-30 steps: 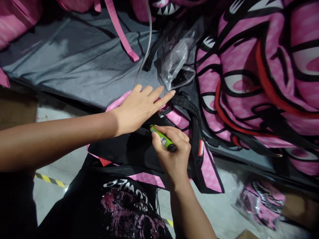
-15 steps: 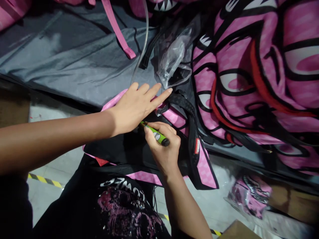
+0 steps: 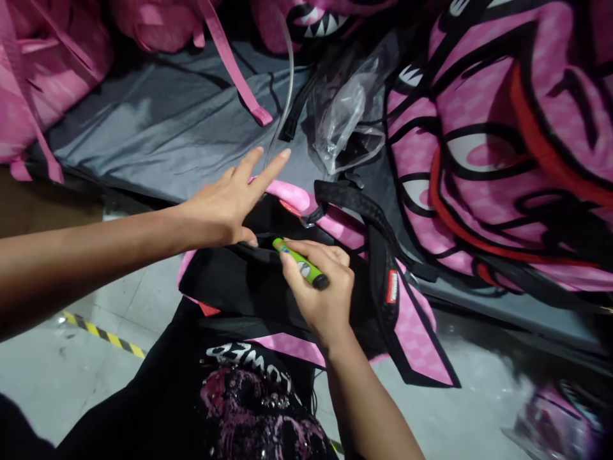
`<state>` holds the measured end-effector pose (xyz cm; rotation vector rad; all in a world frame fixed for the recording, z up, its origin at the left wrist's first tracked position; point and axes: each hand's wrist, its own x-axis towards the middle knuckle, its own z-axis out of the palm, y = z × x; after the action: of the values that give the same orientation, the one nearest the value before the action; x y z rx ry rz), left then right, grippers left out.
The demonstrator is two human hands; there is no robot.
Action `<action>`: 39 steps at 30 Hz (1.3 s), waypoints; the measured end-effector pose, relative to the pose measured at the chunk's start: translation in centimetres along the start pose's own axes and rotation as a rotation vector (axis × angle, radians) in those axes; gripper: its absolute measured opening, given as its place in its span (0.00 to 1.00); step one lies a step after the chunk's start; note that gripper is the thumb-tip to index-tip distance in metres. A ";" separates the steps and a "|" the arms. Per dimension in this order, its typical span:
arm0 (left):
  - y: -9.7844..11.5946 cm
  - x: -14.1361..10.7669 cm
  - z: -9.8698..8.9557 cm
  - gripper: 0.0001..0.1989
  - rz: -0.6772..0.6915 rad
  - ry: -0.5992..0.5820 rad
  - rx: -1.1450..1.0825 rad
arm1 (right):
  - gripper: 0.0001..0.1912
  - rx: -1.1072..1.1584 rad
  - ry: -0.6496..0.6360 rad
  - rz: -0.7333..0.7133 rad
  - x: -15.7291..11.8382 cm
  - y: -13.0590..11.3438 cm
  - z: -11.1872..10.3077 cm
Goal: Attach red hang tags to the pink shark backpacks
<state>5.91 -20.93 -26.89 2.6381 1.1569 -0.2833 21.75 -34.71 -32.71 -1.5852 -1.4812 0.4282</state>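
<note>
A black-and-pink backpack [image 3: 230,281] lies at the table's front edge, against my body, with its black panel and strap up. My right hand [image 3: 323,281] grips a green marker [image 3: 299,263] whose dark end points toward me; its other end meets the black fabric by a seam, and I cannot make out the tip. My left hand [image 3: 230,201] rests over the bag's far left part, fingers spread, its thumb near the marker's far end. A black strap [image 3: 383,255] with a small red label [image 3: 391,286] runs down the bag's right side.
Large pink backpacks with printed eyes [image 3: 479,150] fill the right. More pink bags [image 3: 48,76] sit at the back left. On the grey cloth [image 3: 177,121] lie a clear plastic bag [image 3: 342,121] and a thin clear tube [image 3: 290,76]. Yellow-black tape [image 3: 105,332] marks the floor.
My left hand has drawn back to the left, uncovering the bag's pink edge and the seam. My right hand still holds the marker in nearly the same place. The view has shifted slightly.
</note>
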 end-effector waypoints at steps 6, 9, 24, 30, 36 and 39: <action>3.0 -0.1 -0.2 0.67 -0.143 -0.088 0.159 | 0.04 0.154 0.060 -0.002 0.3 0.0 2.9; 3.7 0.4 0.1 0.62 -0.130 -0.081 0.229 | 0.05 0.143 0.051 0.015 0.3 0.4 3.3; 1.4 1.3 -1.1 0.59 -0.030 -0.251 0.084 | 0.08 0.099 -0.131 0.003 0.8 -0.5 2.5; 1.1 1.5 -0.7 0.56 -0.004 -0.225 0.090 | 0.08 0.062 -0.070 -0.040 0.7 -0.9 2.9; 0.9 1.5 -0.9 0.56 0.020 -0.229 0.147 | 0.07 0.047 -0.093 -0.043 1.1 -1.1 2.8; 0.8 1.3 -1.0 0.54 0.050 -0.200 0.140 | 0.08 0.065 -0.163 -0.011 1.2 -1.1 2.5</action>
<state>7.50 -20.24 -26.19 2.6773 1.0391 -0.6232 19.47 -32.79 -32.76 -1.5190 -1.5814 0.6056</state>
